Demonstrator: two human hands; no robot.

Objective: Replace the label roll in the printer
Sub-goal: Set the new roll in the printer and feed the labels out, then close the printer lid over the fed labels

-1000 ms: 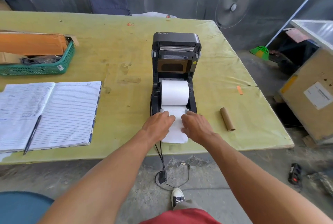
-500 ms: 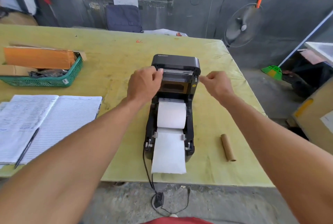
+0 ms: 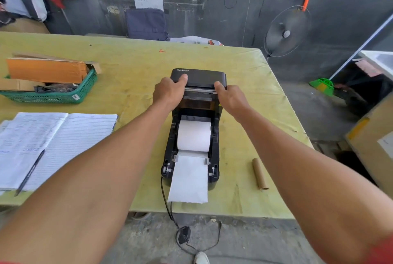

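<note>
A black label printer (image 3: 214,157) stands open on the yellow-green table (image 3: 136,72). A white label roll (image 3: 194,135) lies in its bay, and its paper strip (image 3: 189,180) runs out over the front edge. The raised printer lid (image 3: 200,77) is held from both sides: my left hand (image 3: 170,91) grips its left corner with the thumb on top, my right hand (image 3: 230,96) grips its right corner. An empty brown cardboard core (image 3: 259,174) lies on the table to the right of the printer.
An open lined notebook (image 3: 63,142) with a pen (image 3: 29,173) lies at left. Behind it is a green basket (image 3: 53,93) with cardboard boxes. The printer cable (image 3: 168,206) hangs off the front edge to the floor. A fan (image 3: 286,32) and a cardboard box (image 3: 374,136) stand at right.
Both hands left the paper strip at the printer's front and rose to the lid. They now clasp its two corners, and the lid tilts further forward.
</note>
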